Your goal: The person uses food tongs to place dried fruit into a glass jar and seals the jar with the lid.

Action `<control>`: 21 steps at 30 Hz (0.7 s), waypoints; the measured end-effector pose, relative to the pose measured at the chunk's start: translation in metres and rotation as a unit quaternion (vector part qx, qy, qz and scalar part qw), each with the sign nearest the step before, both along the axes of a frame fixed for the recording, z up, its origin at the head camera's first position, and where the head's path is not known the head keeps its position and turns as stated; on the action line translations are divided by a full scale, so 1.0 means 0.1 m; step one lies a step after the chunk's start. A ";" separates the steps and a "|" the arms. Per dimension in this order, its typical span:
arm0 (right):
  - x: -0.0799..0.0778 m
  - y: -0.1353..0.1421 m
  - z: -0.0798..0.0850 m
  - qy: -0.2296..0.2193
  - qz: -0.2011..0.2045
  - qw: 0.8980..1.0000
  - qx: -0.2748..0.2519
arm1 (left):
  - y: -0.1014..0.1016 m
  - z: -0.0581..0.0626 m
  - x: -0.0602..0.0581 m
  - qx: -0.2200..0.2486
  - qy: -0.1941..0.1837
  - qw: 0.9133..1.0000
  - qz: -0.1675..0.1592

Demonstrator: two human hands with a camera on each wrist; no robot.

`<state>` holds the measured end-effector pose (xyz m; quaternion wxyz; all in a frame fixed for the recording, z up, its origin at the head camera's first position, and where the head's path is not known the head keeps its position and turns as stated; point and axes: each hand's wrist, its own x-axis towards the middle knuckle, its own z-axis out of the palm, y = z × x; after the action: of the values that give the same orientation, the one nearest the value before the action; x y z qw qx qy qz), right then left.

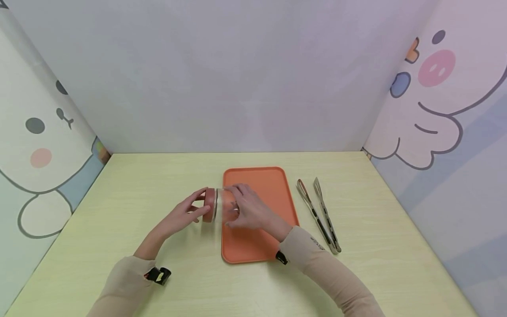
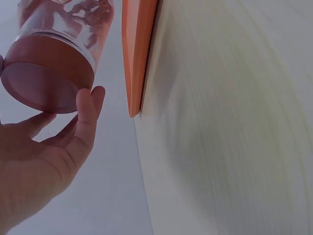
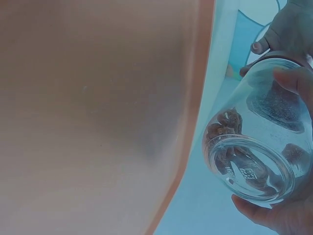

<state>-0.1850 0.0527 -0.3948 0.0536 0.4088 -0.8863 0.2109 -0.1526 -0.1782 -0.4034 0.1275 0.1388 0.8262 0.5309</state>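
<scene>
A clear jar (image 1: 225, 206) with a red-brown screw lid (image 1: 209, 205) lies on its side in the air, over the left edge of an orange tray (image 1: 273, 189). The fingers and thumb of my left hand (image 1: 183, 216) grip the lid around its rim; the left wrist view shows the lid's flat top (image 2: 41, 85). My right hand (image 1: 253, 210) holds the glass body near its base, thumb and fingers on opposite sides. Through the glass in the right wrist view, several dark brown lumps (image 3: 224, 125) show inside. The palm-side contact is partly hidden.
Right of the tray, metal tongs (image 1: 317, 216) lie spread on the pale wooden table (image 1: 380, 246), their joined end toward me. Walls with printed cartoon animals stand at left and right, and a plain pale wall (image 1: 237, 88) is at the back.
</scene>
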 end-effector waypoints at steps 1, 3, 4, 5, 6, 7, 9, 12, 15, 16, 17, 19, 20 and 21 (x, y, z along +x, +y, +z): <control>0.00 0.00 0.00 0.000 -0.001 1.000 0.001 | -0.01 0.00 0.00 -0.003 -0.003 1.000 -0.004; 0.01 0.00 0.01 -0.001 -0.002 1.000 0.002 | -0.02 0.00 0.00 -0.008 -0.008 1.000 -0.007; 0.01 0.01 0.01 -0.001 -0.003 1.000 0.002 | -0.03 0.00 0.00 -0.008 -0.008 1.000 -0.010; 0.01 0.01 0.01 0.000 -0.004 1.000 0.003 | -0.03 0.01 0.01 -0.009 -0.006 1.000 -0.014; 0.01 0.01 0.01 0.000 -0.005 1.000 0.004 | -0.04 0.01 0.01 -0.010 0.000 1.000 -0.019; 0.01 0.01 0.01 0.000 -0.006 1.000 0.004 | -0.04 0.01 0.01 -0.011 0.006 1.000 -0.023; 0.01 0.01 0.00 0.001 -0.004 1.000 0.003 | -0.05 0.02 0.01 -0.008 0.018 0.999 -0.032; 0.01 0.01 0.00 0.003 0.001 1.000 0.003 | -0.06 0.02 0.01 -0.004 0.038 0.998 -0.048; 0.01 0.02 -0.01 0.004 0.005 1.000 0.002 | -0.06 0.01 0.01 -0.003 0.046 0.997 -0.060; 0.01 0.02 -0.01 0.002 0.005 1.000 0.002 | -0.07 0.00 0.01 -0.005 0.049 0.997 -0.063; 0.01 0.02 -0.01 0.002 0.005 1.000 0.001 | -0.07 0.00 0.01 -0.006 0.052 0.996 -0.066; 0.01 0.02 0.00 0.001 0.004 1.000 0.000 | -0.07 0.00 0.01 -0.008 0.053 0.996 -0.067; 0.02 0.02 0.00 0.001 0.005 1.000 -0.001 | -0.07 0.00 0.01 -0.009 0.053 0.996 -0.067; 0.02 0.02 0.00 0.002 0.005 1.000 -0.001 | -0.07 0.00 0.01 -0.011 0.052 0.997 -0.064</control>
<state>-0.1834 0.0548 -0.3949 0.0550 0.4132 -0.8840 0.2115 -0.1519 -0.1853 -0.4031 0.1199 0.2178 0.8269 0.5045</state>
